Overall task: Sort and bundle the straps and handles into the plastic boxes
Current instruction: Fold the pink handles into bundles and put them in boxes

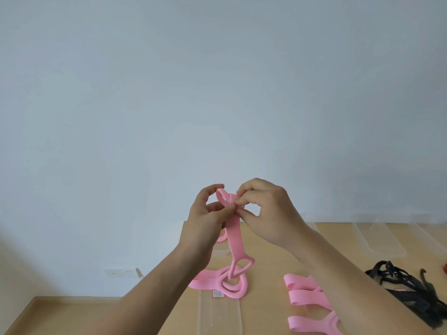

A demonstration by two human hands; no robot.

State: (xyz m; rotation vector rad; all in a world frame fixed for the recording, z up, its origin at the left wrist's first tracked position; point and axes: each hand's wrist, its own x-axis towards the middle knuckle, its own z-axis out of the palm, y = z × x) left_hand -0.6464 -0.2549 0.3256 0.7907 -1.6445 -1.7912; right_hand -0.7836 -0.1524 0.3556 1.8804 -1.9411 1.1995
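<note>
Strap [235,238] is pinched at its fold by curled fingers of left hand [205,221] and right hand [268,213]; dangling end at 6 o'clock could get snagged on the pile [205,282], tbh.
</note>
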